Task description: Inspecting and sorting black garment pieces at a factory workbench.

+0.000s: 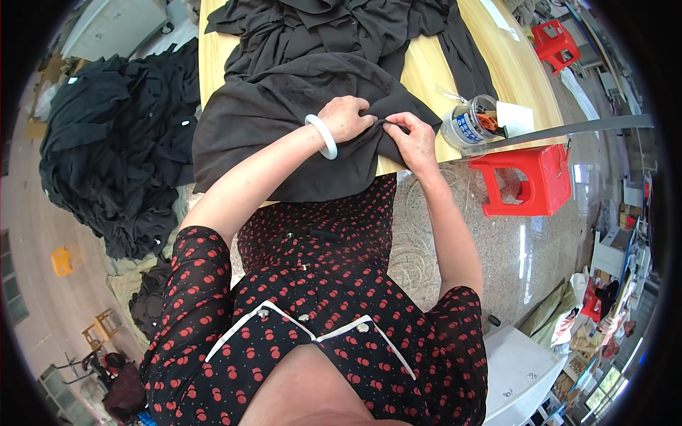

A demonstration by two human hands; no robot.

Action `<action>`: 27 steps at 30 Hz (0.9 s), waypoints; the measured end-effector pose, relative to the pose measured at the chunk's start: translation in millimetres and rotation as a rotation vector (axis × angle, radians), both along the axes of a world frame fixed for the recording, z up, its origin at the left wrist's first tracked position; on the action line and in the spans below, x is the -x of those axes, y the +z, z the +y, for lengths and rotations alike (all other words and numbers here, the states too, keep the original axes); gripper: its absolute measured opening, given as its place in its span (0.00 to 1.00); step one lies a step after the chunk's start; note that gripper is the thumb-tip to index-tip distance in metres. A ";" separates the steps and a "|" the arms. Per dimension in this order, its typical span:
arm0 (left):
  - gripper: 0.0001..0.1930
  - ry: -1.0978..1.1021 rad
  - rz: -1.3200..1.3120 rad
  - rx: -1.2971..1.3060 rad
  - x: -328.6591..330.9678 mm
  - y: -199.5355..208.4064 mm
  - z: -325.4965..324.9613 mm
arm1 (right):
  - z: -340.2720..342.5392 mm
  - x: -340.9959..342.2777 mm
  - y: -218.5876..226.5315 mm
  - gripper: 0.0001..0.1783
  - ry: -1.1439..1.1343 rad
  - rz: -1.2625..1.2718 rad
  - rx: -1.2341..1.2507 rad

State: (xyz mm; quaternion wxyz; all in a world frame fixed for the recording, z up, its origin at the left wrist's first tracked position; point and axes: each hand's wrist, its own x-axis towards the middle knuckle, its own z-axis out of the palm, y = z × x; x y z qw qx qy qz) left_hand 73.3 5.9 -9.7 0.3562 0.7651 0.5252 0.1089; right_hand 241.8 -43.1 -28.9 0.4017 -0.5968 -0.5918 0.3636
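Note:
A dark, nearly black garment (284, 92) lies bunched over the near end of the wooden table, part of it hanging over the front edge. My left hand (346, 119), with a pale bangle (323, 136) on its wrist, pinches a fold of this cloth. Just to its right, my right hand (412, 142) grips the same fold between thumb and fingers. The fingertips of both hands almost meet there. Whatever small detail lies between them is hidden.
More dark clothing (341, 28) covers the far tabletop (428, 64). A clear tub (462, 128) of small tools stands by the right edge, above a red stool (529, 181). A large heap of dark garments (121, 142) rises at the left. Another red stool (554, 44) stands far right.

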 end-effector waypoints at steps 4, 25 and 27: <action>0.13 -0.055 0.011 -0.388 -4.8 2.3 -3.7 | -1.8 -5.6 2.8 0.07 0.000 -0.089 -0.012; 0.15 0.154 -0.162 -0.030 -4.1 0.5 1.9 | -2.6 -7.4 13.2 0.07 0.024 0.438 0.123; 0.15 0.167 -0.171 -0.026 -5.2 -3.9 1.0 | -1.5 -7.6 14.4 0.07 0.004 0.544 0.135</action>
